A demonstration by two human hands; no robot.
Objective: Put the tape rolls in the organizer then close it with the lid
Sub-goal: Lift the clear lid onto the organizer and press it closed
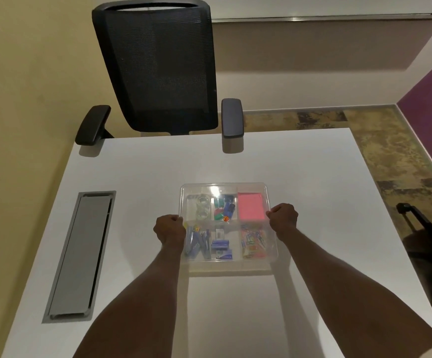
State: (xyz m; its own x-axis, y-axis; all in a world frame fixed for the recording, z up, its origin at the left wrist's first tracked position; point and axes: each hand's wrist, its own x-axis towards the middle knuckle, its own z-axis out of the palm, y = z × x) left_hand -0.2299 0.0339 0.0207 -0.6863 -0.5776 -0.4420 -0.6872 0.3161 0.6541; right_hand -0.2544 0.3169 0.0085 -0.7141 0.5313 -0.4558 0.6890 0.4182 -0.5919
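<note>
Two fists | left hand (169, 228) and right hand (283, 217) clenched on the side edges of the clear plastic lid (225, 188) | rectangular organizer (274, 250) mid white table (300, 177) | glossy tape rolls (201, 205) in far-left compartment

White table (137, 177) fills near and middle scene; grey metal cable hatch (79, 255) set flush into left part. Black mesh-back office chair (158, 65) at far edge, both armrests over table edge. Yellow wall (23, 73) left, beige wall (313, 52) far, purple wall (431, 83) right. Mottled brown-gold carpet (380, 151) right of table. Dark wheeled object (426, 228), unclear, at right edge. Lighting soft, dim.
</note>
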